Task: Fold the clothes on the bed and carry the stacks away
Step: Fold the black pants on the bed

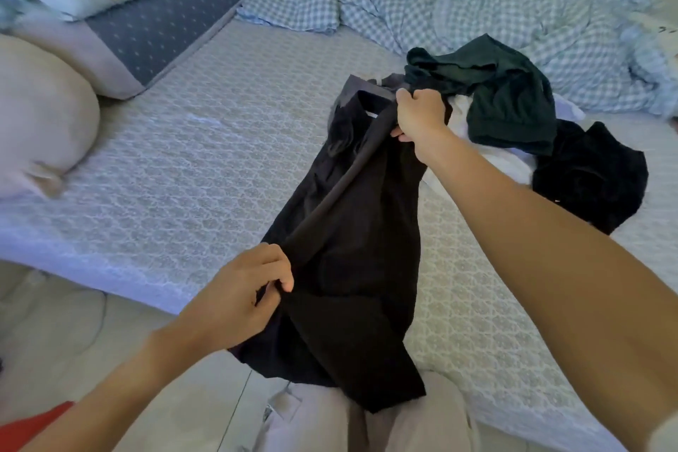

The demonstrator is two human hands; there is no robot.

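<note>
Holding the black garment point(352, 231) stretched between both hands, you have its long axis running away from you over the bed point(205, 143): your right hand point(422, 117) clamps the far end, your left hand point(249, 290) pinches the near edge.

Two hands stretching a black garment point(352, 249) over the bed point(205, 158), right hand point(422, 117) gripping its far end, left hand point(245, 294) pinching its near edge, dark green top point(506, 99) on a pile beside it
</note>
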